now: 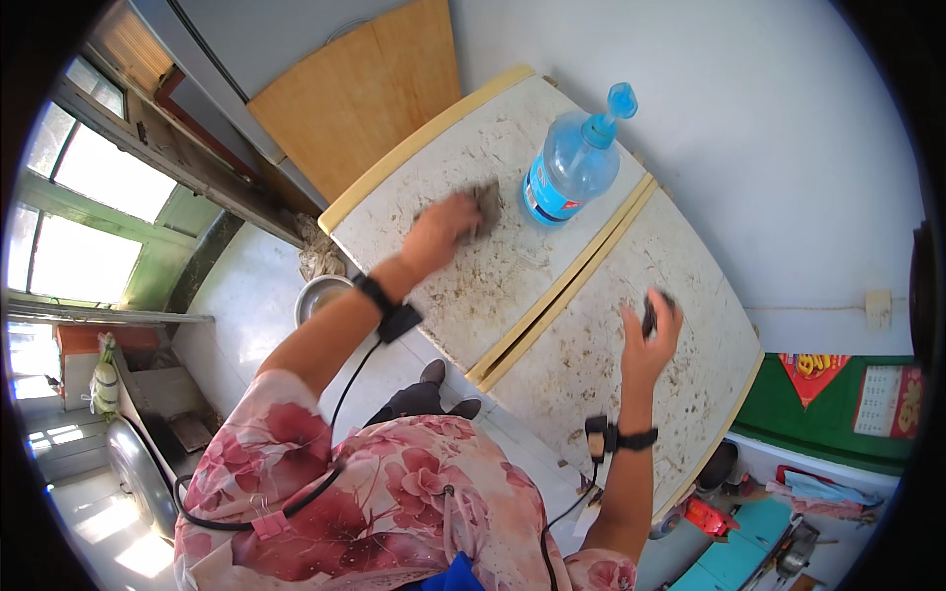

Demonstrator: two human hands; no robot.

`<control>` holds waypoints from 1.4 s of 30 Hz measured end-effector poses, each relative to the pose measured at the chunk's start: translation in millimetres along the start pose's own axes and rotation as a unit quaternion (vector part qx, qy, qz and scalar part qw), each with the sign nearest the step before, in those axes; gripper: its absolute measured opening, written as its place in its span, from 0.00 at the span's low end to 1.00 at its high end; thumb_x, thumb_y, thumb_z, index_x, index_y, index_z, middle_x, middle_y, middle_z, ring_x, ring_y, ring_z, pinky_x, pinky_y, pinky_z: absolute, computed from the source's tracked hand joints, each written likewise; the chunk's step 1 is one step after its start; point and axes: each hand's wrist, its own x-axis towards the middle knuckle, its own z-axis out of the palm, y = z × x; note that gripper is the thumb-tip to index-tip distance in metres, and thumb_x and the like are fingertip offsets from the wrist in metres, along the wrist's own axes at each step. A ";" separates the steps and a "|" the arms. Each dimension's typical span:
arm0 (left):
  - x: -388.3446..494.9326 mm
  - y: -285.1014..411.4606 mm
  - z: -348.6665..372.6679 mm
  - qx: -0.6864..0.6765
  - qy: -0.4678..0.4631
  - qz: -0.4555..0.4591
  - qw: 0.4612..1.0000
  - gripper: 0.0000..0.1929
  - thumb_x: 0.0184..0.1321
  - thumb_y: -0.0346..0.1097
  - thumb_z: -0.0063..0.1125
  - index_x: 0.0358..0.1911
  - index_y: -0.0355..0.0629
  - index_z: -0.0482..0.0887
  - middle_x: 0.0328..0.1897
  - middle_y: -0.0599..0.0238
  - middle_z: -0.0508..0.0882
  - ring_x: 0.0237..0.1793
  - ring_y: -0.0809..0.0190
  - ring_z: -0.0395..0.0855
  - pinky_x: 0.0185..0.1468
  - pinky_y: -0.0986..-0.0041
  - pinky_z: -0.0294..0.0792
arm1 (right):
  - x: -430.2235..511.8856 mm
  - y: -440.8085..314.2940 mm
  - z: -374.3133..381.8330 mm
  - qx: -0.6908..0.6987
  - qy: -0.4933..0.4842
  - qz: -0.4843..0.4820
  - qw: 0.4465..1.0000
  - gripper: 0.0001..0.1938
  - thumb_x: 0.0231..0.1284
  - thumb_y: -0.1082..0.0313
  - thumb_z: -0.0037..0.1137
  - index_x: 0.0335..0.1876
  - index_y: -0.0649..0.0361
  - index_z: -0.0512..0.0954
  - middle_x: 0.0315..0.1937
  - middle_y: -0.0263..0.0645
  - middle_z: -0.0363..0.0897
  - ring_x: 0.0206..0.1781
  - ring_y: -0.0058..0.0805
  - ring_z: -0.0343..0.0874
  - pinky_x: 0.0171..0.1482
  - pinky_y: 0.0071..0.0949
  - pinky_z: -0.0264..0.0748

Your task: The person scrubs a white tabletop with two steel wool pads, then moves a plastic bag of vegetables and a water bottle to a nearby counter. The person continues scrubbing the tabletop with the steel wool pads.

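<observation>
My left hand (441,227) presses a grey-brown rag (486,208) onto the far half of a white tabletop (510,148); both hand and rag are blurred. Over the near half of the tabletop (709,325), my right hand (649,343) pinches a small dark object (652,314) between thumb and fingers. What that object is, I cannot tell. Brown dirt marks and flakes are spread over both halves. Beyond the rag, a clear plastic bottle (565,166) with a blue label and a blue pump or spray top stands upright near the wall.
Yellow edging and a dark gap (562,284) divide the two table halves. A wooden board (362,96) leans behind the table. On the floor at left is a metal basin (321,295). Cables hang from both wrist straps. A turquoise cabinet (739,547) stands at lower right.
</observation>
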 end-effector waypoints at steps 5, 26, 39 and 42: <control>-83.7 60.7 -22.8 -0.023 -0.087 0.050 0.995 0.28 0.40 0.16 0.59 0.50 0.46 0.86 0.60 0.58 0.83 0.68 0.46 0.75 0.67 0.54 0.70 | -97.9 36.0 -65.7 -0.098 0.022 0.096 0.990 0.23 0.55 0.75 0.69 0.59 0.64 0.79 0.58 0.51 0.72 0.60 0.47 0.75 0.63 0.40 0.73; -75.5 62.1 -24.3 -0.011 -0.084 0.107 0.991 0.20 0.47 0.23 0.61 0.48 0.38 0.84 0.54 0.54 0.85 0.60 0.45 0.81 0.61 0.55 0.73 | -203.8 49.3 -76.2 -0.293 -0.026 0.101 0.950 0.25 0.63 0.64 0.53 0.64 0.66 0.75 0.62 0.55 0.74 0.64 0.56 0.69 0.68 0.54 0.60; -31.4 43.0 11.8 0.033 0.028 0.085 0.995 0.16 0.45 0.23 0.60 0.41 0.45 0.85 0.45 0.61 0.84 0.51 0.51 0.80 0.62 0.57 0.69 | -208.1 51.0 -75.5 -0.277 -0.007 0.112 0.954 0.23 0.65 0.66 0.54 0.65 0.66 0.77 0.63 0.56 0.73 0.66 0.56 0.68 0.68 0.53 0.61; -57.4 36.9 -9.6 0.045 0.008 0.124 0.991 0.16 0.46 0.24 0.60 0.42 0.45 0.86 0.46 0.61 0.84 0.52 0.51 0.81 0.61 0.56 0.70 | -209.0 51.9 -77.1 -0.279 -0.010 0.104 0.955 0.23 0.65 0.66 0.54 0.64 0.66 0.77 0.63 0.56 0.73 0.65 0.57 0.68 0.68 0.52 0.61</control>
